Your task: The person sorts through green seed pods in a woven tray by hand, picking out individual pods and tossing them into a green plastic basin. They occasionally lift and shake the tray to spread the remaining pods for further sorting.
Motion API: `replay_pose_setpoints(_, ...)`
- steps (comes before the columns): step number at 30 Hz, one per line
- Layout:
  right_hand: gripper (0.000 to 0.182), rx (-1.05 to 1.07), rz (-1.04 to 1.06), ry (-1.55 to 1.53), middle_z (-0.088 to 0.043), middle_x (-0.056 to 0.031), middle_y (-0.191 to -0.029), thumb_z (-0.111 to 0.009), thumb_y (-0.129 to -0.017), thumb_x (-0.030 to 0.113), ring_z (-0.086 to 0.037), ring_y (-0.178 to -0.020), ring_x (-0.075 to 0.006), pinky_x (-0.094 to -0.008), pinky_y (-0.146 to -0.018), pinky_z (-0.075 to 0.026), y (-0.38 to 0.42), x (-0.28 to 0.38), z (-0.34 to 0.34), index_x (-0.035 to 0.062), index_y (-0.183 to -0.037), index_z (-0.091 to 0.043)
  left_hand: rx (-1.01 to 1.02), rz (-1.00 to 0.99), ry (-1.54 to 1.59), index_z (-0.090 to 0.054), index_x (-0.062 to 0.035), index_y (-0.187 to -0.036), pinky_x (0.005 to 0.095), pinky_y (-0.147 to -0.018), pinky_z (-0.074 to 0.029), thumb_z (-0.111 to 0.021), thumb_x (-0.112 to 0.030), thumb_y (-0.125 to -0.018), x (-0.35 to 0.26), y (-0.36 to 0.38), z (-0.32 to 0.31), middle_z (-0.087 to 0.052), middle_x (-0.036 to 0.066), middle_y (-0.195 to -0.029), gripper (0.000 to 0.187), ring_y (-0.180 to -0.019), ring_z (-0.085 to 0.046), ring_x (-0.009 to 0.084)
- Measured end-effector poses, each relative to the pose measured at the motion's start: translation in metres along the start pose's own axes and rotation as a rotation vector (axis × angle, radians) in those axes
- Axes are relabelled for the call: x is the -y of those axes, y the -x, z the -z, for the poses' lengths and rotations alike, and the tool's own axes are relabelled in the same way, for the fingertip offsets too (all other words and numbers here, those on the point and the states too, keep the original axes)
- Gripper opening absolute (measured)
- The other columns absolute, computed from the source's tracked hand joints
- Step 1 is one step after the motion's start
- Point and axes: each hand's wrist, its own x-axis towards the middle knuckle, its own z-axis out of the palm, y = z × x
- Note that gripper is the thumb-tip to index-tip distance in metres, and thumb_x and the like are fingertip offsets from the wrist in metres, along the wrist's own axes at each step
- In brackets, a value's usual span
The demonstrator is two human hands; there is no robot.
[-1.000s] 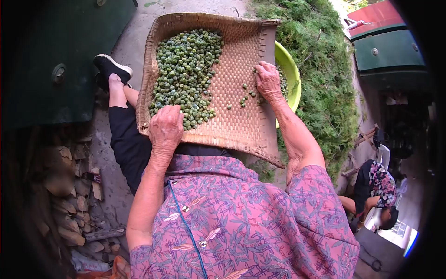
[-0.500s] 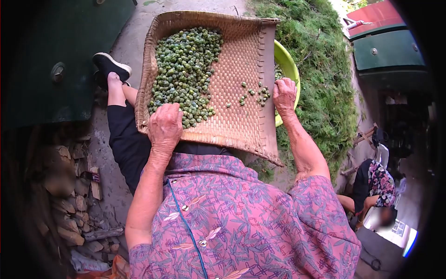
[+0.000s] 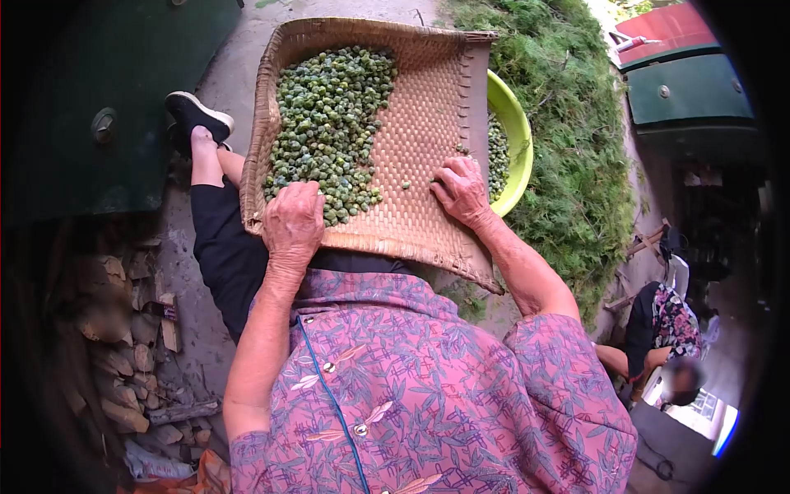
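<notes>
Concrete ground (image 3: 230,74), green metal door (image 3: 99,107), stacked firewood (image 3: 123,346), greenery heap (image 3: 576,148), daylight.

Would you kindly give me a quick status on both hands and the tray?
Left hand gripping tray rim. Right hand flat on weave beside a few loose pods. Pods heaped left. Green bowl under right edge.

Tan woven basket (image 3: 415,123), green seed pods (image 3: 329,115) (mottled darker), lime-yellow bowl (image 3: 517,132), pink leaf-patterned shirt (image 3: 428,395).
</notes>
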Motion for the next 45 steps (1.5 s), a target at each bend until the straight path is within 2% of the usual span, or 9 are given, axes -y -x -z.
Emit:
replay_pose_setpoints(5,0.017,-0.181,-0.061,0.124,-0.057,-0.0098,-0.096,-0.068,-0.073,0.013,-0.054,-0.095,-0.0291,-0.0419,-0.084,-0.04,0.015,-0.027,0.005,0.0083,-0.087,-0.059,-0.011,-0.003,0.015,-0.058,-0.0073,-0.084,0.0406,-0.068,-0.048,-0.066,-0.014,-0.078,0.001,0.001,0.001,-0.058,0.009,-0.08,0.013,-0.079,-0.059,0.0279)
replay_pose_setpoints(12,0.018,-0.262,-0.308,0.298,-0.059,-0.0081,-0.102,-0.065,-0.081,0.02,-0.053,-0.099,-0.0273,-0.0411,-0.084,-0.039,0.011,-0.067,-0.001,0.011,-0.097,-0.061,-0.028,-0.016,0.004,-0.058,-0.007,-0.084,0.0404,-0.068,-0.048,-0.066,-0.014,-0.077,0.001,0.0,-0.002,-0.058,0.009,-0.08,0.013,-0.079,-0.059,0.028)
replay_pose_setpoints(18,0.026,-0.074,-0.182,0.185,-0.059,-0.0082,-0.105,-0.065,-0.08,0.019,-0.053,-0.101,-0.0279,-0.0406,-0.087,-0.04,-0.012,-0.045,-0.004,0.0124,-0.105,-0.062,-0.011,-0.002,0.003,-0.058,-0.0071,-0.084,0.0406,-0.068,-0.048,-0.066,-0.014,-0.078,0.0,0.0,0.001,-0.058,0.009,-0.079,0.013,-0.078,-0.06,0.0281)
replay_pose_setpoints(27,0.016,-0.256,-0.333,0.187,-0.059,-0.0085,-0.099,-0.065,-0.078,0.011,-0.053,-0.099,-0.0286,-0.0408,-0.087,-0.04,0.029,-0.067,-0.002,0.0106,-0.094,-0.062,-0.005,-0.02,0.001,-0.058,-0.007,-0.084,0.0402,-0.068,-0.048,-0.066,-0.014,-0.077,0.0,0.0,0.001,-0.059,0.009,-0.08,0.013,-0.079,-0.06,0.0279)
replay_pose_setpoints(29,0.017,-0.348,-0.386,0.138,-0.059,-0.0096,-0.102,-0.064,-0.079,0.01,-0.053,-0.101,-0.0291,-0.0406,-0.089,-0.04,0.029,-0.07,-0.001,0.0092,-0.096,-0.063,0.043,0.033,0.007,-0.064,-0.0046,-0.095,0.0392,-0.075,-0.05,-0.067,-0.012,-0.079,0.001,0.0,0.002,-0.064,0.011,-0.091,0.018,-0.086,-0.062,0.0295)
replay_pose_setpoints(34,0.022,-0.316,-0.434,0.223,-0.06,-0.0061,-0.102,-0.065,-0.079,0.016,-0.052,-0.102,-0.0276,-0.0405,-0.088,-0.04,0.011,-0.055,0.002,0.0124,-0.101,-0.066,0.021,0.014,0.002,-0.062,-0.0061,-0.09,0.0396,-0.071,-0.049,-0.067,-0.013,-0.078,0.0,0.001,0.002,-0.062,0.01,-0.085,0.015,-0.082,-0.061,0.0283)
replay_pose_setpoints(36,0.023,-0.221,-0.3,0.201,-0.061,-0.0045,-0.1,-0.066,-0.078,0.019,-0.053,-0.1,-0.0268,-0.0398,-0.087,-0.04,0.0,-0.049,-0.001,0.0142,-0.1,-0.066,0.047,0.032,-0.006,-0.064,-0.0052,-0.094,0.0391,-0.074,-0.05,-0.066,-0.013,-0.079,0.0,0.0,0.002,-0.064,0.01,-0.089,0.017,-0.085,-0.062,0.0293)
replay_pose_setpoints(40,0.016,-0.007,-0.349,0.24,-0.061,-0.0053,-0.095,-0.068,-0.075,0.018,-0.053,-0.1,-0.0264,-0.0389,-0.085,-0.04,-0.01,-0.045,-0.002,0.0133,-0.09,-0.065,0.014,0.002,-0.005,-0.059,-0.0069,-0.087,0.0405,-0.069,-0.048,-0.067,-0.015,-0.077,0.0,0.001,0.002,-0.06,0.009,-0.082,0.014,-0.08,-0.06,0.0274)
replay_pose_setpoints(45,0.012,-0.219,-0.533,-0.109,-0.059,-0.0127,-0.084,-0.066,-0.078,0.009,-0.059,-0.083,-0.0314,-0.0393,-0.075,-0.047,0.004,-0.041,0.02,0.0045,-0.088,-0.062,-0.018,-0.009,0.01,-0.061,-0.0072,-0.089,0.0401,-0.07,-0.049,-0.067,-0.014,-0.078,0.003,0.001,-0.001,-0.06,0.009,-0.083,0.015,-0.081,-0.06,0.0276)
